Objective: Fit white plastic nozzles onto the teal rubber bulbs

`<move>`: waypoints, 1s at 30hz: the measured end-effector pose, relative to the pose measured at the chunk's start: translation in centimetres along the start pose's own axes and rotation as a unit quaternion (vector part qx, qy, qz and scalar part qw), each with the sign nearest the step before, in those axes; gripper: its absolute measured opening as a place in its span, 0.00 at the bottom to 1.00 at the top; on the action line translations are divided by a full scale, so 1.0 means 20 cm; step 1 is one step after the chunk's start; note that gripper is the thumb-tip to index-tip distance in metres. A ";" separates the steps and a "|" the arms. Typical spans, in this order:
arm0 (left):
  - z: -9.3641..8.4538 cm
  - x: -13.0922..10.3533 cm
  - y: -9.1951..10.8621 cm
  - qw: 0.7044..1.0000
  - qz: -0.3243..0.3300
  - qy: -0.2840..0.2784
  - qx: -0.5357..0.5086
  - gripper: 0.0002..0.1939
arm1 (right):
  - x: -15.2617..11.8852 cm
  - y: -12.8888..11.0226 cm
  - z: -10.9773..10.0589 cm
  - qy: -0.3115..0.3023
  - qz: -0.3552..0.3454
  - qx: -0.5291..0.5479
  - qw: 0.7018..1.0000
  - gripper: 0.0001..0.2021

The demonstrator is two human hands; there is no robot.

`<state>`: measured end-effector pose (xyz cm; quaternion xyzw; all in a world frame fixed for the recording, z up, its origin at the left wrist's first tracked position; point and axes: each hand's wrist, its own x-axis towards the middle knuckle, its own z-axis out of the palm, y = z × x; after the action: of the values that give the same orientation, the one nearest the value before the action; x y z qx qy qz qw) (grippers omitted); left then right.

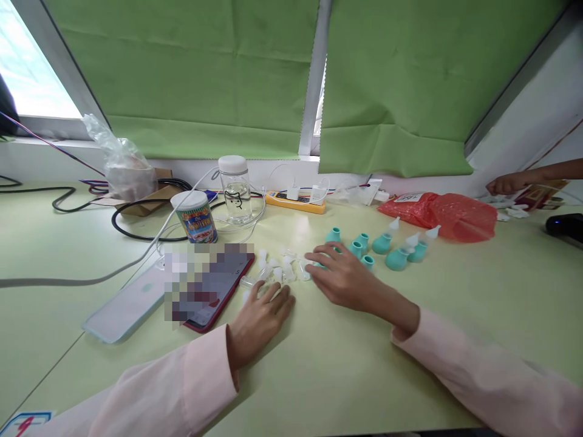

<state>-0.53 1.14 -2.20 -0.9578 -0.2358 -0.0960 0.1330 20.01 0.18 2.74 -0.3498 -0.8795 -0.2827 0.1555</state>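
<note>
My left hand [262, 318] lies low on the table, fingers spread and their tips beside a loose heap of small clear and whitish plastic nozzles [288, 271]. My right hand [341, 276] reaches over from the right, its fingers apart at the heap's right side. A bit of teal shows between those fingers, and whether they touch it I cannot tell. Right behind this hand stand several open-necked teal rubber bulbs [356, 247], partly covered by it. Further right are three teal bulbs with clear pointed tips fitted [398, 259].
Left of my hands lie a phone in a red case [223, 291] and a pale phone case [122, 309]. Behind stand a printed tub [195, 218], a water bottle [237, 194], cables and a yellow power strip [296, 203]. A red plastic bag [455, 215] lies right, near another person's hand [507, 183].
</note>
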 end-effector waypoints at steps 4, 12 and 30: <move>-0.02 0.01 0.00 0.999 0.012 -0.015 -0.033 0.11 | 0.14 -0.08 0.13 -0.159 -0.004 -0.043 0.986 0.11; 0.00 -0.01 -0.02 0.994 -0.010 0.030 -0.101 0.09 | 0.15 -0.07 0.13 -0.177 -0.051 -0.052 0.982 0.09; -0.06 0.01 0.04 0.691 -0.264 0.196 -0.643 0.04 | -0.13 -0.32 0.06 0.058 0.265 0.475 0.837 0.09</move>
<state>-0.10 0.13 -1.20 -0.6666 -0.3285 -0.4408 -0.5034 17.30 -4.30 -2.00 -0.4356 -0.7689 0.2014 0.4225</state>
